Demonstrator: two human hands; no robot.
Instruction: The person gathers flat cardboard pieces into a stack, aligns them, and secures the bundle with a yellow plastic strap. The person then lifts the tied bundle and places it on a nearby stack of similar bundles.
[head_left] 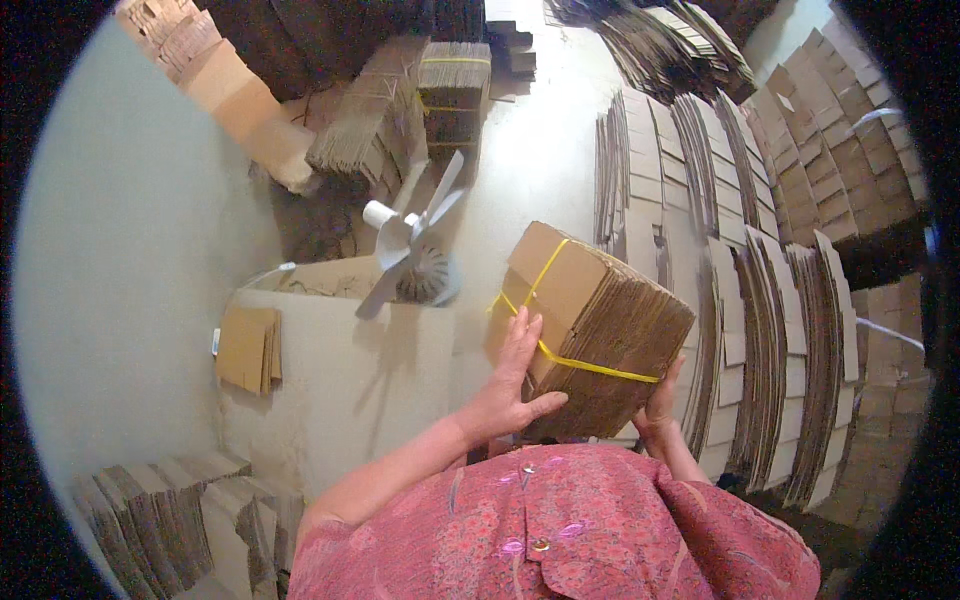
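nearest the camera is the person's red patterned top (560,530), and both forearms rise from it toward one thing: a strapped bundle of flat cardboard sheets (590,330) held up in the air in front of the chest, resting on nothing below.

the left hand (510,385) lies flat against the bundle's left face, fingers spread and pointing up, thumb stuck out along the lower edge; it grips by pressure, not by pinching. the right hand (660,405) cups the lower right corner from beneath, fingers curled round the sheet edges; how tightly they close cannot be told. so the bundle sits between the two hands and above them, the left hand higher on it and showing more contact.

its long axis runs from lower right to upper left, tilted away from the person, the broad plain face turned up and left, the layered sheet edges facing right. a yellow strap (590,365) crosses it near the hands, another runs toward the far end.

beyond, a white fan (410,250) lies on the pale floor (540,150). farther right stand rows of stacked cardboard sheets (760,300) on edge.
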